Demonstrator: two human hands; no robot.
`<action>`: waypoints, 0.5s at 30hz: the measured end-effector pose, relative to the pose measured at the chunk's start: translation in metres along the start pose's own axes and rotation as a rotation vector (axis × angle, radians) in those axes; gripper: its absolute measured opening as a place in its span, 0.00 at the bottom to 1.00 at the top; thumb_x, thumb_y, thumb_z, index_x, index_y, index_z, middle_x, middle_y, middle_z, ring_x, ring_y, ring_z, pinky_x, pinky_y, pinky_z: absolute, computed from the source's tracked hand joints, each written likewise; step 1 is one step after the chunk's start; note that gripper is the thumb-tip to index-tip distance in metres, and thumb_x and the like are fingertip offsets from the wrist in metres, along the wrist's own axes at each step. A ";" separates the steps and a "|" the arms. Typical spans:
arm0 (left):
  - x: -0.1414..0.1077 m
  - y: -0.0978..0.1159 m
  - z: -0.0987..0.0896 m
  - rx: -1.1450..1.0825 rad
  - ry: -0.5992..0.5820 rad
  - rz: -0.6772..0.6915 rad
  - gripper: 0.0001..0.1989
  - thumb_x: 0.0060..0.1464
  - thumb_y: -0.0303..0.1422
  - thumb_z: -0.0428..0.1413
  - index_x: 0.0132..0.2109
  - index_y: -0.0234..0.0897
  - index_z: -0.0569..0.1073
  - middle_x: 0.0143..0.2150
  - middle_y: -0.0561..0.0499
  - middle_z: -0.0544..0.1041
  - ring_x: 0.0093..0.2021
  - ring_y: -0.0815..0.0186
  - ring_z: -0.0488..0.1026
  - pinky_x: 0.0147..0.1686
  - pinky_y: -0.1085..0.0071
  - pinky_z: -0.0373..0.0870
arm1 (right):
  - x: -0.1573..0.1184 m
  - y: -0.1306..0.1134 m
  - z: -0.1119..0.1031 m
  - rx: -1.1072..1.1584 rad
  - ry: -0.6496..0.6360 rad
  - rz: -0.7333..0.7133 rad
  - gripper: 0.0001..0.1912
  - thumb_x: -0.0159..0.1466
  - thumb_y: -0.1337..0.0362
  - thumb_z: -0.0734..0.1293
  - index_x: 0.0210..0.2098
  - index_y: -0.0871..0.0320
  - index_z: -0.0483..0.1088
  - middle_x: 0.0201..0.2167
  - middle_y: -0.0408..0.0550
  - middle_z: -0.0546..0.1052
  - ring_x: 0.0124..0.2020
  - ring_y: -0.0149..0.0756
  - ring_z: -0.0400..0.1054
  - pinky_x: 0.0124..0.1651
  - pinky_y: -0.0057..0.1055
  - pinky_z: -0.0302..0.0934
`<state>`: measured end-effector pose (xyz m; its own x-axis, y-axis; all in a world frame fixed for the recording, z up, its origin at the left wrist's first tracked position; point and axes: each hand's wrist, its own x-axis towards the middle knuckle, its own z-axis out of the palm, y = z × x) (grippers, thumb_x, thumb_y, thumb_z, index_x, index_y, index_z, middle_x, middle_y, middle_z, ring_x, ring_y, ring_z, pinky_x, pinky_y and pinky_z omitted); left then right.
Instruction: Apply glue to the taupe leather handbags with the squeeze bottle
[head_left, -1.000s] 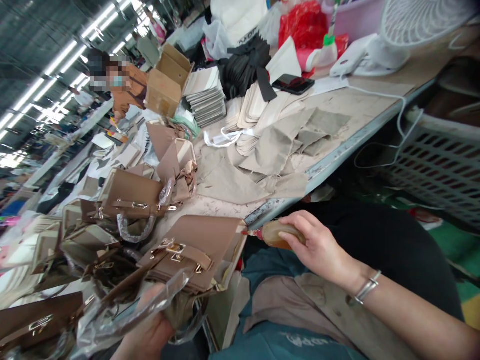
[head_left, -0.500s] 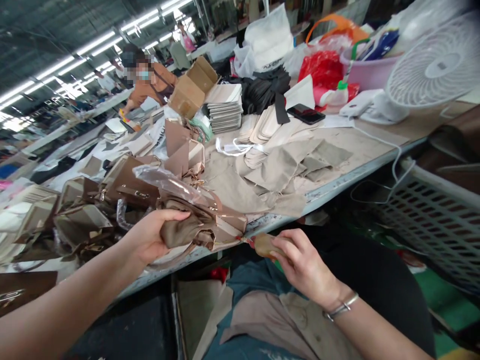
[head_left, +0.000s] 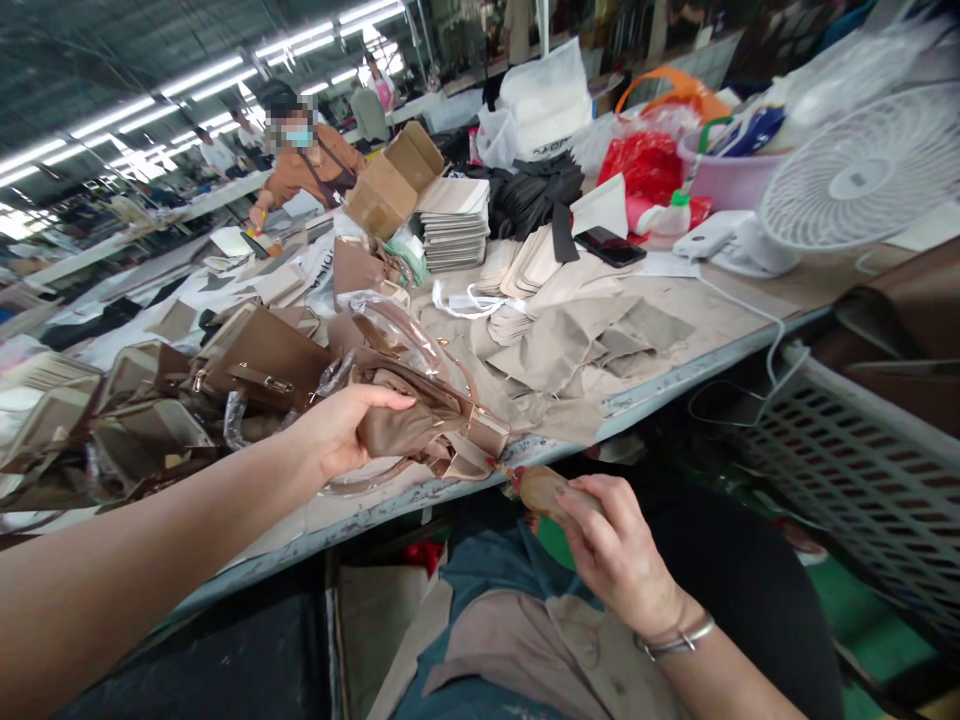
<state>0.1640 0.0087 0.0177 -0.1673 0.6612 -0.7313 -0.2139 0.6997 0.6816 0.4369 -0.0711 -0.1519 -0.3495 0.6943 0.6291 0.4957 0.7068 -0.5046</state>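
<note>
On the left of the bench (head_left: 802,285), several brown bags (head_left: 262,358) lie crowded together, and beyond them a co-worker (head_left: 319,165) in an orange top leans over the work surface. Next comes the person's left hand (head_left: 337,430), its thumb over the side of another brown handbag (head_left: 409,425) and its fingers grasping it at the bench's front edge. Behind that bag stands a stack of pale boards (head_left: 455,225). Farther right, a squeeze bottle (head_left: 541,492) points its red tip at the bag's lower corner; whether they touch cannot be told. The right hand (head_left: 619,550) has its fingers wrapped around the bottle. Beyond lie grey cloth pieces (head_left: 555,350) and a phone (head_left: 610,246), then a white fan (head_left: 855,180).
</note>
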 end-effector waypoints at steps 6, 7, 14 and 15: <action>0.011 0.007 0.009 -0.021 -0.035 0.043 0.11 0.47 0.17 0.54 0.39 0.26 0.75 0.31 0.41 0.82 0.28 0.59 0.80 0.29 0.67 0.80 | 0.001 0.002 -0.012 0.005 0.090 0.044 0.23 0.59 0.79 0.66 0.52 0.58 0.63 0.44 0.56 0.65 0.45 0.44 0.62 0.43 0.45 0.65; 0.013 0.008 0.010 -0.020 -0.032 0.055 0.12 0.46 0.17 0.54 0.40 0.26 0.75 0.31 0.41 0.82 0.28 0.59 0.80 0.29 0.67 0.80 | 0.001 0.001 -0.012 0.026 0.079 0.048 0.23 0.59 0.78 0.65 0.52 0.58 0.63 0.44 0.56 0.65 0.45 0.44 0.62 0.43 0.45 0.65; 0.019 0.009 0.016 -0.026 -0.013 0.076 0.13 0.45 0.17 0.55 0.41 0.26 0.75 0.29 0.42 0.81 0.26 0.59 0.79 0.27 0.68 0.79 | -0.002 -0.001 -0.006 0.028 -0.063 -0.037 0.23 0.59 0.80 0.63 0.52 0.58 0.63 0.47 0.57 0.63 0.46 0.45 0.60 0.43 0.45 0.65; 0.019 0.009 0.015 -0.027 -0.016 0.075 0.13 0.45 0.17 0.55 0.41 0.26 0.75 0.30 0.42 0.81 0.27 0.59 0.79 0.27 0.67 0.80 | -0.003 0.000 -0.006 0.006 -0.058 -0.046 0.23 0.59 0.80 0.63 0.52 0.58 0.63 0.47 0.57 0.63 0.46 0.46 0.60 0.44 0.46 0.65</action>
<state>0.1737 0.0313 0.0104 -0.1690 0.7161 -0.6773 -0.2267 0.6405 0.7338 0.4422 -0.0740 -0.1500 -0.4179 0.6673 0.6165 0.4732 0.7392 -0.4793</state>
